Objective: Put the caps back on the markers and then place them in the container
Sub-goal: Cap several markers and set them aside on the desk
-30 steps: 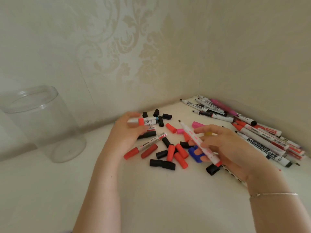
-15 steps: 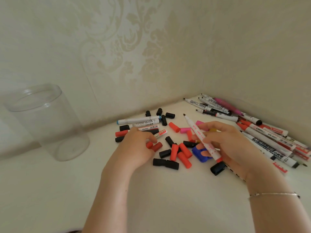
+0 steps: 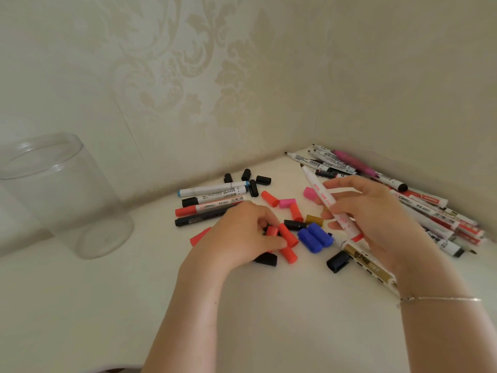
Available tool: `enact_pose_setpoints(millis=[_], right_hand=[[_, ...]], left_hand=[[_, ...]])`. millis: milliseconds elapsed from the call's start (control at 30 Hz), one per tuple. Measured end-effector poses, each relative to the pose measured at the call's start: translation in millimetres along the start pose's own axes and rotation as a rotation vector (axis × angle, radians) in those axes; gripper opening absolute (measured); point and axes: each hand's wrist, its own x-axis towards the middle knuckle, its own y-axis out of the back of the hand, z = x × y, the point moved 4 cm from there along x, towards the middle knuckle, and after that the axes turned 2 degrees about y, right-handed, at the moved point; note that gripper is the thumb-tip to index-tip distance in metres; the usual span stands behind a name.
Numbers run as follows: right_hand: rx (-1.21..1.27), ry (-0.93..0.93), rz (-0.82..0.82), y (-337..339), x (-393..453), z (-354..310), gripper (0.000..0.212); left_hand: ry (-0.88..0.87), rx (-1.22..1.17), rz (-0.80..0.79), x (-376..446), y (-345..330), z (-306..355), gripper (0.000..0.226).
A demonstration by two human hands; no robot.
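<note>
clear plastic container (image 3: 64,195) stands empty at far left, well apart from the work. my right hand (image 3: 376,216) grips an uncapped white marker (image 3: 329,201), tip up for capping. my left hand (image 3: 242,235) pinches, i think, a red cap (image 3: 272,231) from the loose caps.

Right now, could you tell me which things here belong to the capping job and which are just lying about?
Belong to the job:
uncapped marker in the right hand
red cap at the left hand
loose caps
marker pile
clear container

Just lying about:
bracelet on the right wrist
</note>
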Motion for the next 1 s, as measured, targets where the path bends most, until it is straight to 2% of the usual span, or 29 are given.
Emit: enact_pose_setpoints(millis=[67,233,467,600,700,867,1000], right_hand=[[-0.013,0.022,0.029,7.3,-1.1,-1.0,0.039],[-0.057,0.053,0.071,25.7,-2.9,-3.6,0.040],[-0.063,0.036,0.094,36.8,0.3,-2.8,0.038],[-0.058,0.002,0.067,38.1,1.8,1.1,0.036],[0.025,-0.029,0.031,38.6,2.8,4.0,0.039],[0.323,-0.086,-0.099,33.7,5.6,10.7,0.042],[0.297,-0.084,-0.109,34.7,9.5,13.7,0.042]], left_hand=[[0.024,0.040,-0.015,2.1,-4.4,-0.9,0.021],[0.109,0.049,0.089,6.2,3.5,-10.9,0.025],[0.079,0.067,0.045,7.9,4.2,-1.7,0.028],[0.095,0.095,0.030,13.5,-0.1,1.9,0.037],[0.122,0.111,0.026,15.8,-0.4,2.3,0.042],[0.127,0.116,0.082,19.1,0.2,5.3,0.033],[0.018,0.064,0.079,22.2,-6.1,17.3,0.021]])
